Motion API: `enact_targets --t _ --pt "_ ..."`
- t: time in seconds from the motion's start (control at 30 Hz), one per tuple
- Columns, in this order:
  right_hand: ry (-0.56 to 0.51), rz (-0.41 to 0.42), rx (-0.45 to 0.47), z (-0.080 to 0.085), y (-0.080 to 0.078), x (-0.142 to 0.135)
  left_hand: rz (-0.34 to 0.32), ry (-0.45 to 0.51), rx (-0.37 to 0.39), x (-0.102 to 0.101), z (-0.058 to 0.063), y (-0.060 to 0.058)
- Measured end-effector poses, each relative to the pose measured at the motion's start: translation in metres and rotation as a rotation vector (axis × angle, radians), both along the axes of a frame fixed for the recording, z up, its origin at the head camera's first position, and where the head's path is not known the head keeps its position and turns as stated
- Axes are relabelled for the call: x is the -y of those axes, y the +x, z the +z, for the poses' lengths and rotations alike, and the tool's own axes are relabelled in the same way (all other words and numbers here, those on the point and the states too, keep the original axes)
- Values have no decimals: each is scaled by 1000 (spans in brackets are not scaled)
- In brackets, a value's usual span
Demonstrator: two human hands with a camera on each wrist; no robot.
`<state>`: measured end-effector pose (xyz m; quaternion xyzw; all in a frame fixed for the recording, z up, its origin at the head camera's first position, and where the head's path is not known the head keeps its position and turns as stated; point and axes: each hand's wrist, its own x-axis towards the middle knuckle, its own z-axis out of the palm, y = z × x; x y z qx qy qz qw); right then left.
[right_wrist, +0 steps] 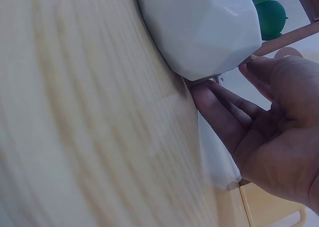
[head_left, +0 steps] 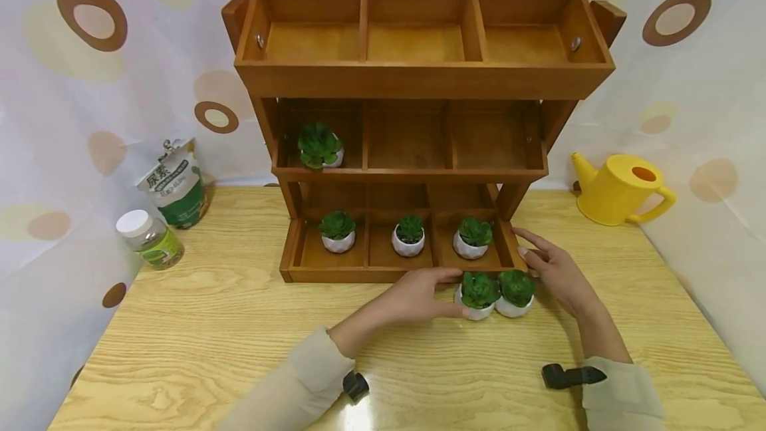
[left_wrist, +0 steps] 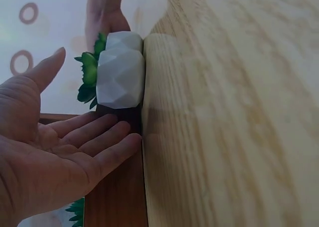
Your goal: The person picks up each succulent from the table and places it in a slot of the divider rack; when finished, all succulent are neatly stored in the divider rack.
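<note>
Two small succulents in white faceted pots stand side by side on the table before the shelf's front right corner: the left potted succulent (head_left: 479, 294) and the right potted succulent (head_left: 514, 292). My left hand (head_left: 421, 294) is beside the left pot, thumb and fingers spread; the left wrist view shows its palm with nothing in it. At the right end of the wooden shelf (head_left: 383, 275), my right hand (head_left: 556, 275) touches the side with thumb and fingertips. In the right wrist view a white pot (right_wrist: 202, 32) partly hides that contact.
The bottom tier holds a potted succulent (head_left: 338, 231) in each compartment; another succulent (head_left: 320, 145) sits in the middle tier's left one. A yellow watering can (head_left: 619, 188) stands at right. At left are a clipped bag (head_left: 178, 188) and a white-capped jar (head_left: 149, 238).
</note>
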<state>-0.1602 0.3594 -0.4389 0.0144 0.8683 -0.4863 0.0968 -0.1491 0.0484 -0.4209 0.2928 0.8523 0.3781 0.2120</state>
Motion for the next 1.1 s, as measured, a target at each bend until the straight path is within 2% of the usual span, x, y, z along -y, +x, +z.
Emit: enact_targets --t 0.37,0.53,0.97,1.1 --pt "-16 -1 -2 0 0 2 -56 -85 -24 -13 -3 -7" --pt "-6 0 -2 -1 -1 1 -50 -102 -10 -14 -1 -7" --pt "-19 3 -16 -1 -1 0 -31 -79 19 -26 -5 -10" --pt "-22 3 -13 -1 -2 0 -58 -75 5 -28 -8 -11"
